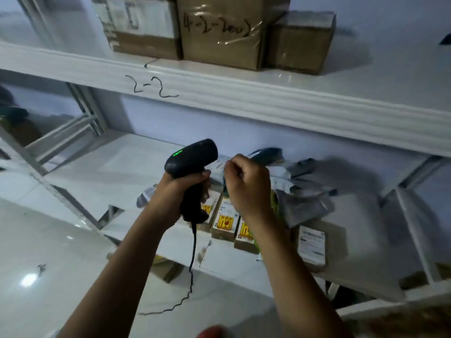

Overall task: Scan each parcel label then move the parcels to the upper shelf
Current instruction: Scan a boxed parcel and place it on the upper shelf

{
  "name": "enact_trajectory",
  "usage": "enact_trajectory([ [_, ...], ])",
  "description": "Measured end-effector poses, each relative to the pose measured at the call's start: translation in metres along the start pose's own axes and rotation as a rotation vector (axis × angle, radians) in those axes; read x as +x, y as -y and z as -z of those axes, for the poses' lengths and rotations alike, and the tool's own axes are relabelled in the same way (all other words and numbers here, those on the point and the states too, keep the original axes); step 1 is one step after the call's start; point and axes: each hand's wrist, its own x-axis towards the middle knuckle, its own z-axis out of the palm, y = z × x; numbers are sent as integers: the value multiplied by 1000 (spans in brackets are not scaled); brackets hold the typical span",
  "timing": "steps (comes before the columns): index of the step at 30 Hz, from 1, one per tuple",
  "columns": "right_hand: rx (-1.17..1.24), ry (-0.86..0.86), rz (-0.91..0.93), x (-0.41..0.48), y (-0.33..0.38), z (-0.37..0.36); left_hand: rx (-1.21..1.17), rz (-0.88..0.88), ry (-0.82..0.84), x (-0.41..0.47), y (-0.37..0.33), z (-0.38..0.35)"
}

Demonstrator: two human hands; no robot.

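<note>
While the left hand [181, 189] grips the black scanner [191, 164], green light on, the right hand [246, 181] pinches a blurred soft parcel [266, 158] on the lower shelf [117, 164]. Hands hide its label; three boxes [219, 30] sit on the upper shelf [244, 93], tops cut off.

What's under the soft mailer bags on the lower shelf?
Small cardboard boxes with yellow stickers poke out beneath the grey mailer bags; whatever lies farther back is covered.

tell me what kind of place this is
Likely a parcel depot or stockroom: white shelving hand-marked "2-2", taped cardboard boxes on the upper shelf, and a corded barcode scanner in the left hand over labelled parcels.
</note>
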Motion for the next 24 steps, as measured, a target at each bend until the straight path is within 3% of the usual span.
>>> enact_trajectory([
  [3, -65, 450, -514, -21, -47, -45, 42, 199, -284, 11, 60, 29],
  [7, 126, 543, -905, -56, -87, -96, -22, 384, -501, 29, 124, 44],
  [11, 181, 442, -1046, -73, -102, -140, 165, 422, -535, 51, 142, 47],
  [15, 149, 308, -1106, -68, -118, -182, 222, 519, -417, 70, 157, 70],
  [20, 127, -24, -1164, -75, -122, -234, 299, 653, -184, 89, 177, 119],
  [24, -84, -364, -1064, -85, -98, -260, 375, 639, 16, 99, 186, 152],
])
